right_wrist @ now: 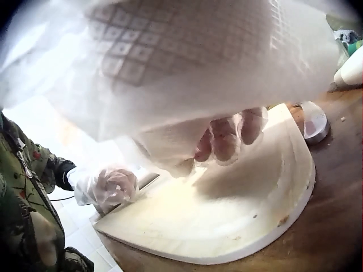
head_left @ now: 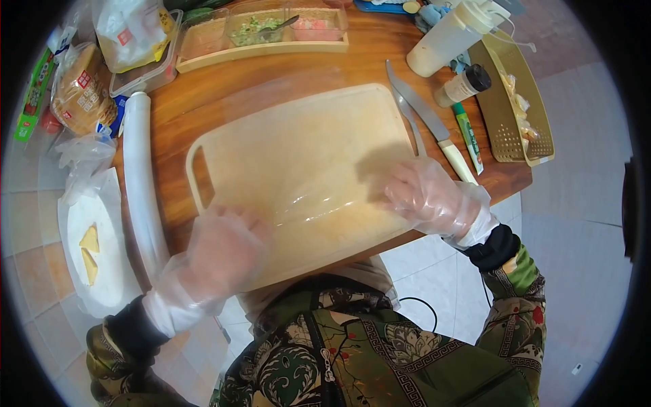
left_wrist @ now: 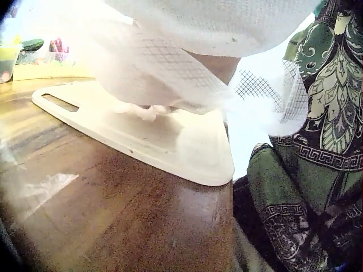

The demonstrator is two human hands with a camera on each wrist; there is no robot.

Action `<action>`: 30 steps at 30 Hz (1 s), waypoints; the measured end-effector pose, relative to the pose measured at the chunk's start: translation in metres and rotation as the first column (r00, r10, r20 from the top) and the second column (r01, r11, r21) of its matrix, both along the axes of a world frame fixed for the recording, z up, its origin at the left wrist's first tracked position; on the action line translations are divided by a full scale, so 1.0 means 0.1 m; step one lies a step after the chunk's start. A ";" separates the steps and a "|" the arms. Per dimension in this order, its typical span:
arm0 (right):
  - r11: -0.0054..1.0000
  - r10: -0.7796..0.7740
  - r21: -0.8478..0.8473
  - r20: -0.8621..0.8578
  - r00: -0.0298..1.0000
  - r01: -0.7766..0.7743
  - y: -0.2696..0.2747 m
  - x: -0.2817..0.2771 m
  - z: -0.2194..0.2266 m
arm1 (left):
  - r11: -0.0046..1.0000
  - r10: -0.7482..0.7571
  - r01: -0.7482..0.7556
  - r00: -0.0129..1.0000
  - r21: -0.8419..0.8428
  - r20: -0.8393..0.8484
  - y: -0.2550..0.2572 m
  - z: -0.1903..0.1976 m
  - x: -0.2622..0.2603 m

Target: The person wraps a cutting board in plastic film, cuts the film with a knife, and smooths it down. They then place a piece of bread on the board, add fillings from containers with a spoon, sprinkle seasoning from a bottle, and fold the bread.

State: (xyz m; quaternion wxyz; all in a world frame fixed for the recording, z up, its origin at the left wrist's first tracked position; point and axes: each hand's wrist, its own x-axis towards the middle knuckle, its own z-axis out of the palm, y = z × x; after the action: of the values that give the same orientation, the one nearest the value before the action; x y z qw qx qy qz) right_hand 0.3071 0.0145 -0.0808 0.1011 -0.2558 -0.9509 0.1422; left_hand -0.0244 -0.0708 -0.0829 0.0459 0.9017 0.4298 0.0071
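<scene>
A pale cutting board (head_left: 305,136) lies on the wooden table in front of the person. Across its near half stretches a clear plastic film (head_left: 315,216), showing mostly as bright glints. Over the board's near left corner, the left hand (head_left: 227,247), in a clear disposable glove, pinches the film. The gloved right hand (head_left: 430,193) holds its other side above the board's right edge. Curled fingers (right_wrist: 226,144) show over the board in the right wrist view, their thumb hidden. The left wrist view shows fingertips (left_wrist: 144,112) low over the board, the rest covered by the glove.
Right of the board lie a knife (head_left: 427,112) and a green tube (head_left: 468,136), near a seasoning jar (head_left: 460,88), squeeze bottle (head_left: 441,51) and basket (head_left: 505,139). A film roll (head_left: 139,183), bagged bread (head_left: 85,102) and yellow pieces (head_left: 89,244) on white paper stand left. A wooden tray (head_left: 319,47) holds food containers.
</scene>
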 end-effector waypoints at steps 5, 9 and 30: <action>0.994 0.068 0.085 0.046 0.997 -0.071 0.04 -0.06 -0.07 | 1.000 0.003 -0.004 1.000 0.019 0.009 0.00 -0.01 0.01; 0.994 0.107 0.026 0.123 0.987 -0.111 0.07 -0.08 -0.05 | 1.000 0.009 -0.009 1.000 0.015 0.008 0.00 0.02 0.01; 0.980 0.189 -0.094 0.178 0.966 -0.175 -0.09 0.08 0.07 | 0.983 -0.018 0.010 0.999 -0.185 -0.042 -0.20 0.12 0.02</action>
State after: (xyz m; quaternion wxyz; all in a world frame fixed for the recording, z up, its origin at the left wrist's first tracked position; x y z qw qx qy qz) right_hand 0.3149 0.0058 -0.0741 -0.0117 -0.1834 -0.9694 0.1630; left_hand -0.0223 -0.0912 -0.0706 0.1200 0.8966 0.4230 -0.0525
